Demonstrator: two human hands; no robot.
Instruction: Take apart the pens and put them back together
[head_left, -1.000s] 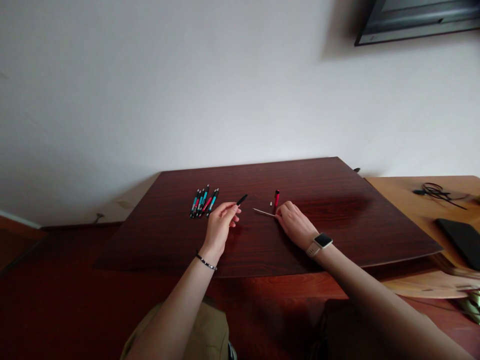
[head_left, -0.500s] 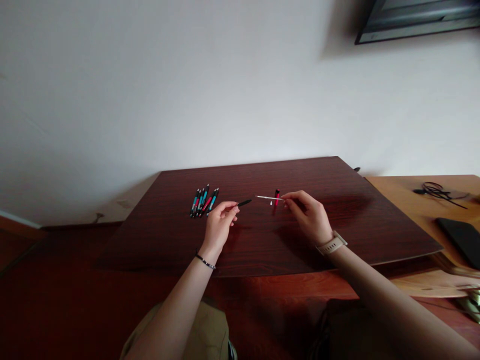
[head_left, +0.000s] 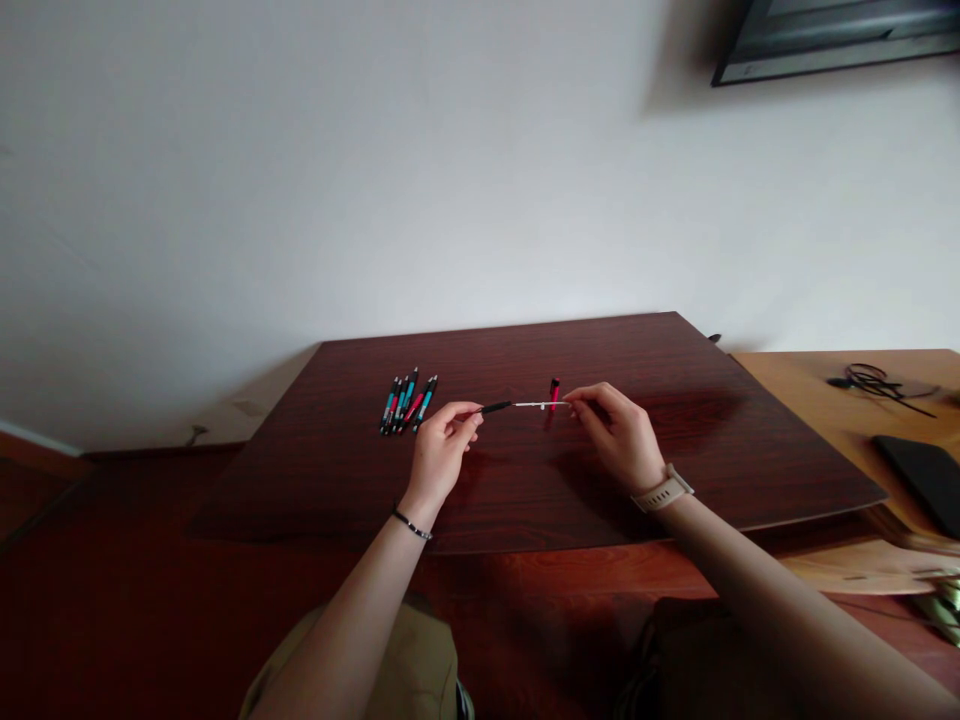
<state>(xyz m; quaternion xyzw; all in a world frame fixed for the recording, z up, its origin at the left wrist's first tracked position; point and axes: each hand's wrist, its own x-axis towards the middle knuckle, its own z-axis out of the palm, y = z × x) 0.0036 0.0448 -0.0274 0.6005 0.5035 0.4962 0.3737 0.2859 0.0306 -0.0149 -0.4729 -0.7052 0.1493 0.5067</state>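
Over the middle of the dark table, my left hand [head_left: 442, 445] pinches a black pen part [head_left: 496, 407] that points right. My right hand [head_left: 616, 432] holds a thin white refill [head_left: 529, 404] by its right end. The refill's left tip meets the right end of the black part; whether it is inside cannot be made out. Behind the refill a red and black pen barrel [head_left: 554, 392] lies on the table, with a small white piece [head_left: 542, 407] beside it. Several pens [head_left: 406, 402] in black, blue and red lie together left of my left hand.
The dark wooden table [head_left: 480, 350] stands against a pale wall. At the right, a lighter table [head_left: 795, 385] bears a coiled black cable [head_left: 870, 382] and a flat black device [head_left: 919, 475]. A screen [head_left: 847, 45] hangs at the upper right.
The black part now reaches a little farther right from my left fingers. The refill has levelled out and its left tip has come down to the black part; before, they were apart.
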